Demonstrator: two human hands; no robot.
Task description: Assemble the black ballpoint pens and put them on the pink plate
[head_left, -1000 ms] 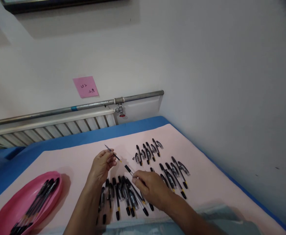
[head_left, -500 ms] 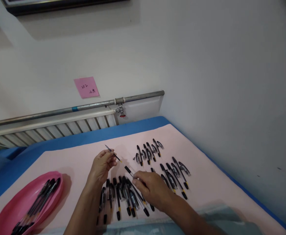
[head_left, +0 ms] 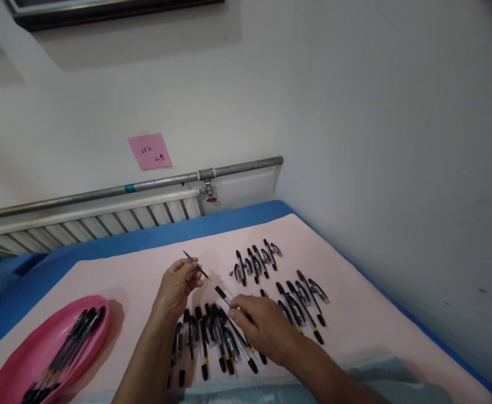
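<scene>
My left hand is closed in a pinch on a thin dark pen refill, whose pointed tip aims up and to the left. My right hand grips a clear pen barrel with a black grip section. The refill's yellowish end lies close to the barrel's black end, roughly in line with it; whether they touch I cannot tell. Under and beside my hands lies a heap of pens and loose caps. My fingers hide part of the barrel.
A pink oval basin holding several pens stands at the left. Two more groups of pens and caps, a far group and a right group, lie on the pink sheet. A radiator and pipe run behind the table.
Hardly anything differs. The refill and barrel stay in my hands in nearly the same position, and the whole view has shifted very slightly.
</scene>
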